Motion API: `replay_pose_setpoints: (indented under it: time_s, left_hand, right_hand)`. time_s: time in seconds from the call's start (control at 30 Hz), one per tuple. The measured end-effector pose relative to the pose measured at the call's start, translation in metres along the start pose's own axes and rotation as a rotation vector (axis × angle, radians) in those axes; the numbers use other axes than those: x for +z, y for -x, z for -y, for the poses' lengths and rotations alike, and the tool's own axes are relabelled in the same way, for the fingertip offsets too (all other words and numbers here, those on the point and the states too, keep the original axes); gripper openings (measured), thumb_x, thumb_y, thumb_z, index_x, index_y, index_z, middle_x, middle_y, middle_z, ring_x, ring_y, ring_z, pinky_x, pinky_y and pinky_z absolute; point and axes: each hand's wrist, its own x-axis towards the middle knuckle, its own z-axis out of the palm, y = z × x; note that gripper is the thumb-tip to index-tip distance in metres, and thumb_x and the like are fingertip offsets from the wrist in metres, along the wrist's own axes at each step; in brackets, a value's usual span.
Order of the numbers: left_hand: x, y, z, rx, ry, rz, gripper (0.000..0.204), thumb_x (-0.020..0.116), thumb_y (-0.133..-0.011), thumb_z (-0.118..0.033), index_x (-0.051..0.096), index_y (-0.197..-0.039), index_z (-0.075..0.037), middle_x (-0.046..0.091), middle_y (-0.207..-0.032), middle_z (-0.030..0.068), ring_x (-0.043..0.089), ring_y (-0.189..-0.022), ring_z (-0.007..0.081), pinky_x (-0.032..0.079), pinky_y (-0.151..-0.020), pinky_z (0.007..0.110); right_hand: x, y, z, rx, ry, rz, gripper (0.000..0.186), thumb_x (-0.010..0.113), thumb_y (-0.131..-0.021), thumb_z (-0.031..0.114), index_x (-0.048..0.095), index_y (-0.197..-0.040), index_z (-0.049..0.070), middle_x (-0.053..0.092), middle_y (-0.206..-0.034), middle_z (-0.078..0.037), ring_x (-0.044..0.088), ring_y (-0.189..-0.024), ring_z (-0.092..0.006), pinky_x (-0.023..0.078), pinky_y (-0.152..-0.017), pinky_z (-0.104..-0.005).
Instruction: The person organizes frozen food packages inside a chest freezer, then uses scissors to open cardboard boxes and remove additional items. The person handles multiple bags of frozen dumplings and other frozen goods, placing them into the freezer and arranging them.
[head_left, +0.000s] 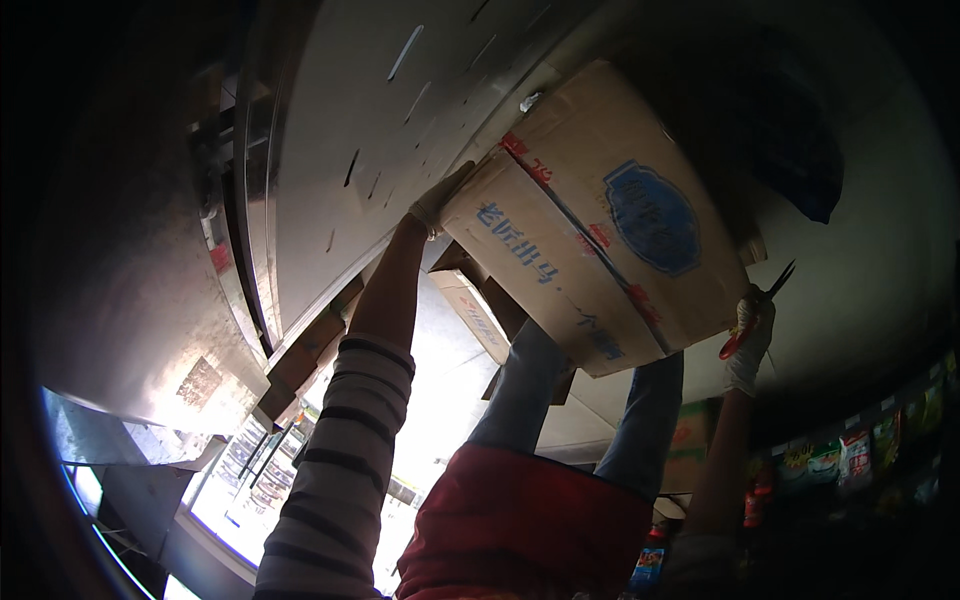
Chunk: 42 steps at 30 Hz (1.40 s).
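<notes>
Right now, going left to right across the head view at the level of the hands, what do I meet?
Grey metal panel → left hand in a pale glove → large brown cardboard box with blue print and red tape → right hand in a pale glove gripping red-handled scissors.

The box (600,220) fills the middle, held overhead, and blocks any straight way from 12 to 4 o'clock. At 10 o'clock the left hand (440,200) presses its corner, tight against the ceiling panel (340,130), so no room shows there. At 4 o'clock the right hand (750,345) grips scissors (757,310), blades out toward 2 o'clock, against the box's lower edge. Another person's legs (580,400) stand under the box at 6 o'clock, closing the way beneath. More cartons (470,300) crowd the gap between the left arm and the box. Open room lies at 3 o'clock beside the scissors, and at 8 o'clock left of the striped sleeve (340,470).
</notes>
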Motion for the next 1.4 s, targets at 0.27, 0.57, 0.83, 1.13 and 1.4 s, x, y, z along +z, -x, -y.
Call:
replay_pose_setpoints:
  time_s: [0.27, 0.57, 0.83, 1.13, 1.4]
  left_hand:
    - [-0.014, -0.027, 0.025, 0.267, -0.185, 0.149, 0.045, 0.051, -0.095, -0.044, 0.063, -0.114, -0.005, 0.069, -0.096, 0.0080, 0.064, -0.078, 0.0163, 0.054, -0.071, 0.030]
    - [-0.028, 0.057, 0.070, 0.294, -0.041, -0.609, 0.027, 0.058, -0.092, -0.024, 0.063, -0.112, -0.007, 0.066, -0.103, 0.0062, 0.062, -0.090, 0.0161, 0.050, -0.080, 0.030]
    - [0.081, 0.157, 0.108, 0.881, -0.679, -0.450, 0.033, 0.055, -0.087, 0.002, 0.058, -0.119, -0.007, 0.061, -0.113, 0.0073, 0.058, -0.101, 0.0173, 0.048, -0.085, 0.030]
    - [0.179, 0.158, 0.128, 1.002, -1.089, -0.221, 0.043, 0.059, -0.084, -0.007, 0.055, -0.127, -0.012, 0.052, -0.122, 0.0152, 0.051, -0.112, 0.0330, 0.042, -0.095, 0.044]
    - [0.176, 0.145, 0.114, 0.945, -1.276, -0.195, 0.050, 0.058, -0.086, -0.016, 0.047, -0.135, -0.015, 0.043, -0.136, 0.0156, 0.042, -0.123, 0.0341, 0.033, -0.102, 0.046]
  right_hand:
    - [0.010, 0.005, 0.017, -0.167, 0.486, 0.034, 0.027, 0.056, -0.095, 0.022, 0.059, -0.113, 0.003, 0.059, -0.086, 0.000, 0.048, -0.061, -0.0045, 0.040, -0.052, -0.0182]
    - [0.019, 0.116, 0.043, -0.269, 0.722, 0.116, 0.028, 0.067, -0.088, 0.016, 0.056, -0.112, 0.005, 0.056, -0.085, 0.000, 0.054, -0.068, -0.0097, 0.044, -0.059, -0.0232]
    - [-0.019, 0.157, 0.038, -0.283, 1.554, 0.549, 0.039, 0.077, -0.078, 0.024, 0.058, -0.109, 0.008, 0.057, -0.083, -0.012, 0.059, -0.074, -0.0298, 0.048, -0.066, -0.0399]
    - [-0.035, 0.127, 0.041, -0.582, 1.468, 0.607, 0.040, 0.078, -0.071, 0.011, 0.063, -0.107, 0.004, 0.059, -0.083, -0.011, 0.058, -0.072, -0.0258, 0.048, -0.066, -0.0380]
    - [-0.047, 0.112, 0.055, -0.785, 1.729, 0.514, 0.038, 0.070, -0.077, 0.014, 0.061, -0.113, 0.009, 0.060, -0.087, -0.010, 0.058, -0.085, -0.0276, 0.043, -0.082, -0.0445]
